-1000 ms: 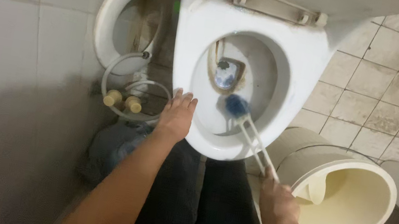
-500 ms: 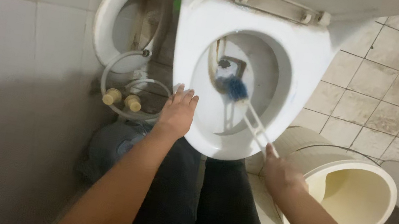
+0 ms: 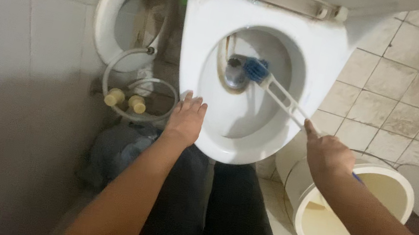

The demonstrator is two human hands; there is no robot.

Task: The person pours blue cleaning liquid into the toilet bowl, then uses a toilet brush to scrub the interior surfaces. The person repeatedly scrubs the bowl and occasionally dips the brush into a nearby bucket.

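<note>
Tiled bathroom floor point(image 3: 393, 103) surrounds a white toilet bowl point(image 3: 311, 49), your legs before it. Brown stains near the drain suggest scrubbing is unfinished. Your left hand point(image 3: 184, 121) rests flat and open on the rim. Your right hand point(image 3: 328, 154) grips a toilet brush point(image 3: 281, 93), its blue head at the drain. A cream bucket point(image 3: 380, 180) is partly hidden by your arm.

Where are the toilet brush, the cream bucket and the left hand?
toilet brush point(image 3: 256, 69), head view, on the blue bristle head.
cream bucket point(image 3: 406, 196), head view, on its rim.
left hand point(image 3: 185, 121), head view, on its back.
</note>
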